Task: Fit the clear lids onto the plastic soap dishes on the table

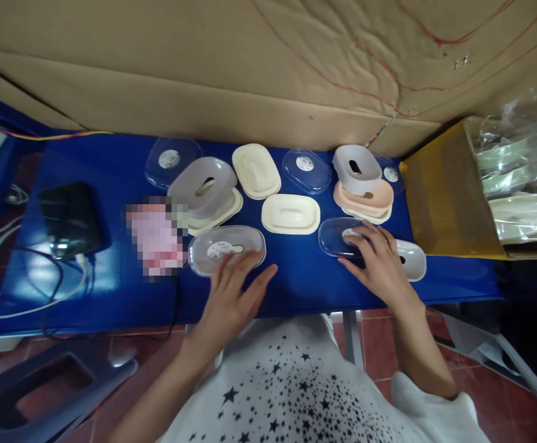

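Observation:
My left hand (pixel 238 286) lies with fingers spread on the right end of a clear lid (pixel 204 252). That lid, with a round printed sticker, covers a pale oval piece with a dark slot. My right hand (pixel 379 261) has its fingers apart over another clear lid (pixel 331 237), touching it near its sticker. Partly under the right wrist is a whitish slotted piece (pixel 416 261). Between the hands and farther back rests a cream oval tray (pixel 291 214). A second cream piece (pixel 256 171) is behind it.
A grey slotted piece (pixel 204 184) sits on a cream one at left; white, peach and cream pieces (pixel 358 169) are stacked at right. More clear lids (pixel 306 170) lie at the back. A carton (pixel 448 191) of wrapped pieces stands right. A black device (pixel 69 218) with cables is left.

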Demonstrator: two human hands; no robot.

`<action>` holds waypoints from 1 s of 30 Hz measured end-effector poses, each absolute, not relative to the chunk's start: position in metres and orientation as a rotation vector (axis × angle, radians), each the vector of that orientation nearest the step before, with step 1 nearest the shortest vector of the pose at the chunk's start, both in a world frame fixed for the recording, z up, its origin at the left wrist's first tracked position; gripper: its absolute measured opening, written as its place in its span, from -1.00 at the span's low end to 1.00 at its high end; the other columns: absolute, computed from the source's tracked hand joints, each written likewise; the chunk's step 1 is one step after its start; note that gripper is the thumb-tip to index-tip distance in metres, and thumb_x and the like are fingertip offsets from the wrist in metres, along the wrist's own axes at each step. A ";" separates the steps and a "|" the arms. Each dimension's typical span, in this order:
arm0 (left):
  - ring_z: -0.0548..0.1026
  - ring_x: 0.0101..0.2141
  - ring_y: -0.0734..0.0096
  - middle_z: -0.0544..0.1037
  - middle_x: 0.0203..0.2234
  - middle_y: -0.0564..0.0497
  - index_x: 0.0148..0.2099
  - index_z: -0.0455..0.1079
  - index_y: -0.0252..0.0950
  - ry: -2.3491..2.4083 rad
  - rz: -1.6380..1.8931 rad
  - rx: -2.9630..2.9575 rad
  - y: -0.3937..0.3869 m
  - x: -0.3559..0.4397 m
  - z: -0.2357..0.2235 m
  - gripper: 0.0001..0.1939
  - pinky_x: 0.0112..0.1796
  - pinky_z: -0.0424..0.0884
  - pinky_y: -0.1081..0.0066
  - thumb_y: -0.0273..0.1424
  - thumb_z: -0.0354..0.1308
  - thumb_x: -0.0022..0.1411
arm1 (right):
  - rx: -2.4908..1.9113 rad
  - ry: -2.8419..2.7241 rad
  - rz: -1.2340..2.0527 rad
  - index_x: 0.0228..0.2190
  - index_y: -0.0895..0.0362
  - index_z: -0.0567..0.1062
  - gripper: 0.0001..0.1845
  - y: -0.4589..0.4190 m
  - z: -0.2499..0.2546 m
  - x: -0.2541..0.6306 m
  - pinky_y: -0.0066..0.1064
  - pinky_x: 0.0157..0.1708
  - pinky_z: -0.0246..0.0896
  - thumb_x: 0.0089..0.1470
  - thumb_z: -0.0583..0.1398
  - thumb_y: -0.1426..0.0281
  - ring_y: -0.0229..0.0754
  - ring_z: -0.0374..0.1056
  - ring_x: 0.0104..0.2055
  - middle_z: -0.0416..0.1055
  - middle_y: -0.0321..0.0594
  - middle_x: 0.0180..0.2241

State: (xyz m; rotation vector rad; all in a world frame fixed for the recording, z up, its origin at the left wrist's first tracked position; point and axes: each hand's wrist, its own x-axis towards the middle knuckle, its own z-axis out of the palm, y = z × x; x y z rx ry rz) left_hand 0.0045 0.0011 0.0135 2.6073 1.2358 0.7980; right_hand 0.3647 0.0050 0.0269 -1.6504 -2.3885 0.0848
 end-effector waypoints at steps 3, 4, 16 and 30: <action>0.47 0.38 -0.03 0.48 0.38 -0.27 0.50 0.28 -0.18 1.065 0.676 2.625 0.009 0.038 0.016 -0.34 0.33 0.50 -0.08 -0.65 0.18 0.45 | -1.688 -2.414 0.114 0.26 -0.01 0.44 -0.57 0.010 0.031 0.369 0.22 0.38 0.21 0.43 0.25 0.27 0.24 0.41 0.35 0.50 0.04 0.22; 0.42 0.42 -0.09 0.42 0.44 -0.31 0.51 0.27 -0.23 1.078 0.631 2.635 0.014 0.050 0.015 -0.36 0.35 0.48 -0.12 -0.63 0.18 0.46 | -1.701 -2.410 0.110 0.26 0.00 0.45 -0.57 0.011 0.032 0.370 0.22 0.36 0.22 0.43 0.25 0.26 0.23 0.43 0.32 0.51 0.04 0.22; 0.57 0.22 -0.09 0.62 0.21 -0.26 0.38 0.45 -0.34 1.009 0.501 2.753 0.016 0.078 -0.001 -0.55 0.28 0.47 -0.18 -0.59 0.11 0.53 | -1.823 -2.280 -0.095 0.22 0.08 0.58 -0.61 0.074 0.047 0.395 0.16 0.32 0.25 0.51 0.12 0.32 0.21 0.49 0.27 0.60 -0.01 0.23; 0.47 0.37 0.06 0.54 0.26 -0.20 0.48 0.34 -0.20 0.970 0.994 2.534 -0.015 0.035 -0.023 -0.38 0.24 0.62 -0.01 -0.71 0.05 0.50 | -1.269 -2.542 0.129 0.21 0.00 0.58 -0.56 -0.004 0.050 0.308 -0.03 0.35 0.27 0.45 0.18 0.60 -0.06 0.58 0.14 0.70 -0.20 0.08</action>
